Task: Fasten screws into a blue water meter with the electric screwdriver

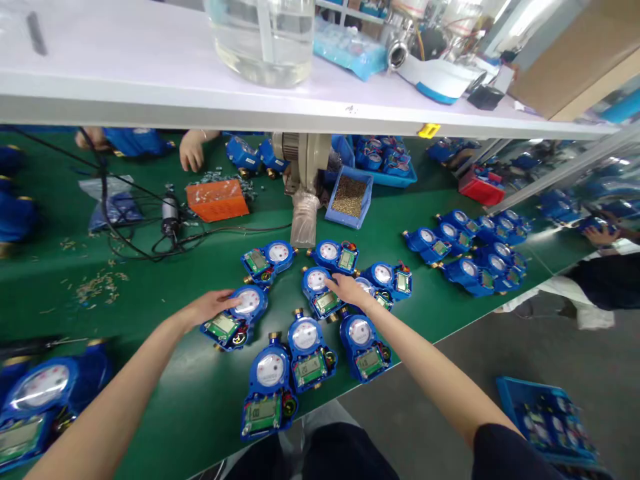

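My left hand [214, 307] grips the edge of a blue water meter [249, 301] with a white round dial and a green display board, thumb toward the dial. My right hand [347, 291] reaches across another blue water meter [316, 280], its fingers closed at the side between dial and board; the palm side is hidden. Close to my body lie a water meter [270, 370], a second water meter [305, 335] and a third water meter [361, 332], all dial up. Behind my hands sit another water meter [279, 252] and a water meter [329, 251].
Grouped water meters [470, 268] stand to the right on the green bench [200, 387]. Farther back are an orange box [217, 200], a cabled screwdriver [170, 215] and a blue bin of brass-coloured bits [349, 198]. A white shelf [165, 100] overhangs. A co-worker's hand [192, 151] shows opposite.
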The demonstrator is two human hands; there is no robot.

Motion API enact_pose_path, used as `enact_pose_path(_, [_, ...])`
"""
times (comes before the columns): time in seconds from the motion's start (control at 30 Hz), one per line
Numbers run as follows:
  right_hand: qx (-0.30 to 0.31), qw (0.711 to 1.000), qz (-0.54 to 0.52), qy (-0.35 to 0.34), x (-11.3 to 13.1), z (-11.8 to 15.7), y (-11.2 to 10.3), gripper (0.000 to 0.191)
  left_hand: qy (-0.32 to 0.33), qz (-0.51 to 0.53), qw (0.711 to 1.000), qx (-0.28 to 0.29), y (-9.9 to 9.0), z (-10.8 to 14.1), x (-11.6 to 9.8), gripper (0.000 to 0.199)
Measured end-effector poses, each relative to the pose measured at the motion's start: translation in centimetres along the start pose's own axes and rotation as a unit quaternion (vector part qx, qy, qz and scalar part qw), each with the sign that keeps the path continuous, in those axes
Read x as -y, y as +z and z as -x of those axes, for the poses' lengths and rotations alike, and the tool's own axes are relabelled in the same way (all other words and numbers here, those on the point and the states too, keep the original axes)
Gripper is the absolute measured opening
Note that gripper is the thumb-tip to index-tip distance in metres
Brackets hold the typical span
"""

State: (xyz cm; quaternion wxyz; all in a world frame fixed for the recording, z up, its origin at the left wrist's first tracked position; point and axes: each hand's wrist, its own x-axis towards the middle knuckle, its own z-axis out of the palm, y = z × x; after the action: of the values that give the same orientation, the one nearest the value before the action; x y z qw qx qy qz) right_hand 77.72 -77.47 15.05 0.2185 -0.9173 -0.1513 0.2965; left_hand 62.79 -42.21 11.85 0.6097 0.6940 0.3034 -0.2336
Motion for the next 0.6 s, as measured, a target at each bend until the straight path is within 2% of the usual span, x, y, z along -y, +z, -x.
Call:
enact_pose_path(0.07, [0.044, 0.998, 0.034, 0.011, 0.0, -1.9, 0.3, 0.031, 0.033, -0.018, 0.997, -0.067, 0.6, 0.0, -1.1, 0.049])
enact_pose_path(0.1, [0.062, 0.997, 0.046, 0.015, 0.0, -2.6, 0.4, 0.031, 0.052, -0.019, 0.993, -0.101, 1.5, 0.3, -1.5, 0.045])
enact_pose_path(0.13, [0.077, 0.995, 0.056, 0.018, 0.0, -3.2, 0.5, 0.032, 0.072, -0.014, 0.989, -0.13, 2.8, 0.7, -1.8, 0.043])
enact_pose_path(0.2, [0.103, 0.992, 0.069, 0.019, -0.1, -4.0, 0.5, 0.034, 0.102, 0.009, 0.983, -0.154, 6.7, 1.0, -2.4, 0.043])
enact_pose_path(0.33, [0.135, 0.987, 0.081, 0.012, -0.4, -5.0, 0.2, 0.035, 0.081, 0.082, 0.989, -0.088, 15.9, -0.9, -3.9, 0.043])
enact_pose_path(0.4, [0.13, 0.989, 0.077, 0.006, -0.4, -5.2, 0.2, 0.036, 0.052, 0.135, 0.989, -0.042, 19.2, -2.5, -4.7, 0.042])
enact_pose_path(0.5, [0.095, 0.994, 0.059, 0.002, 0.3, -5.5, 0.1, 0.037, 0.018, 0.221, 0.975, 0.017, 21.1, -4.0, -5.6, 0.046])
enact_pose_path(0.6, [0.053, 0.998, 0.028, -0.007, 1.9, -5.2, -1.2, 0.044, 0.009, 0.297, 0.954, 0.031, 20.5, -3.4, -6.5, 0.058])
